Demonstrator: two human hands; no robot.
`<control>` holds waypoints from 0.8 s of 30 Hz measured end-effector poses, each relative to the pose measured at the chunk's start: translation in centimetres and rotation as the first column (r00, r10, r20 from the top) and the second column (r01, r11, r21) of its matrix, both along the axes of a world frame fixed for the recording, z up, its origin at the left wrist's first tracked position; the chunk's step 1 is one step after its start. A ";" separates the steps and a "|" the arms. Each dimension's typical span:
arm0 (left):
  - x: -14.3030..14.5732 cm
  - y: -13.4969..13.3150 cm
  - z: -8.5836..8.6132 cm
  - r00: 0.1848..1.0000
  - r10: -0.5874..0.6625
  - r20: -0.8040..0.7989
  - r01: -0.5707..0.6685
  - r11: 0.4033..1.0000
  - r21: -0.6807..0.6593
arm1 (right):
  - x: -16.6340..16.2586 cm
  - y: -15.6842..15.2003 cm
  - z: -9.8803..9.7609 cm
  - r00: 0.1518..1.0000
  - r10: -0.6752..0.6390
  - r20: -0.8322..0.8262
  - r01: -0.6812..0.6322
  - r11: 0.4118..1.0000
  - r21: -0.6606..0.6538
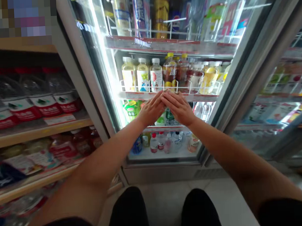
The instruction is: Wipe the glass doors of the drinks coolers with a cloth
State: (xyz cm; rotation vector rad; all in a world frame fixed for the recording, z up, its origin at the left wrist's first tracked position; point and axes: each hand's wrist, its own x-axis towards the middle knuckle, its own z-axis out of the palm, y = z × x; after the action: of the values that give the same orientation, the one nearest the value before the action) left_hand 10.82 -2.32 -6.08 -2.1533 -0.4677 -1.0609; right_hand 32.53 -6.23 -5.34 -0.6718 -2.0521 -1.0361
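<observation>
My left hand [151,110] and my right hand [179,107] are stretched out in front of me, their fingertips meeting or overlapping in a peak. Fingers on both hands look straight, with nothing visible in them; the palms are hidden. Behind them is a lit drinks fridge [161,173]. Just above the fingertips runs a shelf edge [137,96] carrying a pale juice bottle [156,74] with a white cap and a dark tea bottle [170,70] with a yellow cap. Whether the fingers touch the fridge front or its shelf cannot be made out.
On the left, wooden-edged shelving [35,132] holds large red-labelled water bottles [43,103]. Small bottles [161,141] stand on the fridge floor. Another fridge door frame [257,67] rises at the right. My knees [132,208] are below, over a pale floor [164,200].
</observation>
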 end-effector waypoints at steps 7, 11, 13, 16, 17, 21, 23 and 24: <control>-7.4 0.2 -3.8 0.926 0.270 0.264 -0.229 0.957 -0.178 | 1.9 0.0 -1.6 0.985 0.032 0.169 -0.019 0.997 -0.075; -7.2 1.6 -4.3 0.906 0.289 0.311 -0.208 0.940 -0.269 | 2.1 0.3 0.5 0.993 -0.038 -0.116 0.035 0.999 -0.025; -6.9 2.0 -4.5 0.896 0.300 0.327 -0.215 0.938 -0.272 | 1.9 0.5 0.1 0.970 -0.026 -0.240 0.021 1.000 -0.023; -6.9 2.2 -4.8 0.894 0.313 0.320 -0.238 0.938 -0.252 | 1.2 0.5 -2.8 0.990 0.062 -0.123 -0.072 0.994 -0.077; -6.9 2.2 -4.9 0.896 0.312 0.316 -0.243 0.940 -0.240 | 1.0 0.4 -3.8 0.995 0.096 -0.039 -0.099 0.990 -0.098; -7.1 2.3 -5.1 0.899 0.313 0.306 -0.261 0.945 -0.199 | -0.8 1.2 -3.7 0.993 0.112 0.027 -0.107 0.985 -0.132; -7.2 2.3 -5.1 0.898 0.316 0.306 -0.267 0.945 -0.191 | -2.2 2.1 -1.9 0.989 0.074 -0.130 -0.090 0.988 -0.123; -7.1 2.3 -5.1 0.898 0.315 0.307 -0.264 0.944 -0.196 | -3.0 2.5 -1.2 0.976 0.059 -0.211 -0.085 0.990 -0.116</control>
State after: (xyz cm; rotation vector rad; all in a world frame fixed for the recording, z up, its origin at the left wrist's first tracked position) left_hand 3.67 0.01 -11.14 -1.9483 -1.0255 -1.2536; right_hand 29.56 -3.77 -6.50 -0.7313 -1.9545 -0.7675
